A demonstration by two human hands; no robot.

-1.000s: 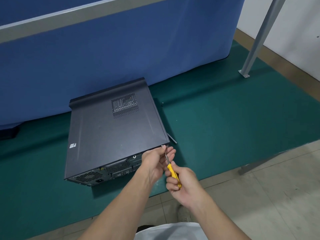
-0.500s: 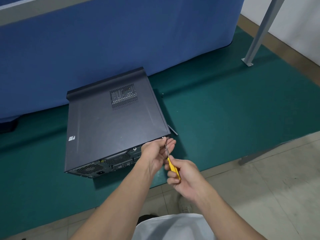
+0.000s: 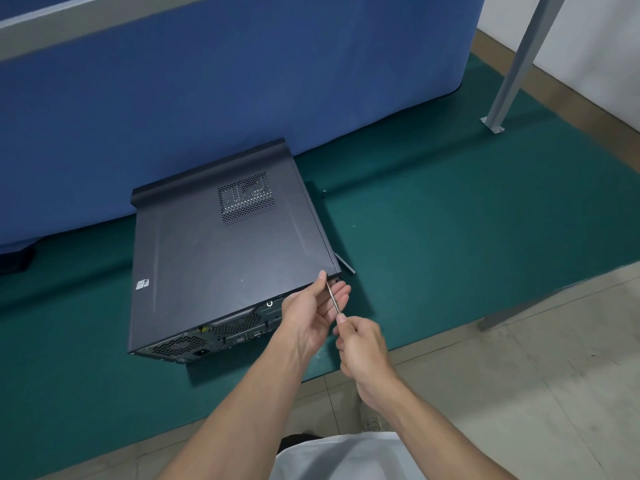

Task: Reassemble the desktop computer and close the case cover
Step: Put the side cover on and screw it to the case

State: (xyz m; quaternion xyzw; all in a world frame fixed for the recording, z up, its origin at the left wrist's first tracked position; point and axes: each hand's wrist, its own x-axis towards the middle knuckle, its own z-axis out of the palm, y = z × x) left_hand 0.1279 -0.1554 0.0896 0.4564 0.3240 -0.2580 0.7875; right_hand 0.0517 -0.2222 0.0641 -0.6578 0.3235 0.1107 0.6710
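Note:
A dark grey desktop computer case [image 3: 221, 258] lies flat on the green mat, its cover on and its rear panel [image 3: 214, 337] with vents and ports facing me. My right hand [image 3: 363, 348] grips the handle of a screwdriver [image 3: 333, 299]; the handle is hidden in my fist. The metal shaft points up-left to the case's near right rear corner. My left hand [image 3: 308, 317] is at that corner, thumb and fingertips pinching around the shaft's tip. Whether a screw sits at the tip I cannot see.
The green mat [image 3: 450, 244] covers a low platform against a blue partition [image 3: 207, 98]. A small dark screw [image 3: 323, 192] and a dark rod-like tool [image 3: 346, 265] lie right of the case. A grey metal post [image 3: 512, 64] stands at the back right. Tiled floor [image 3: 536, 393] lies near me.
My right hand has closed further over the handle, so its yellow no longer shows. Both hands stay at the case's near right corner. The view has shifted slightly.

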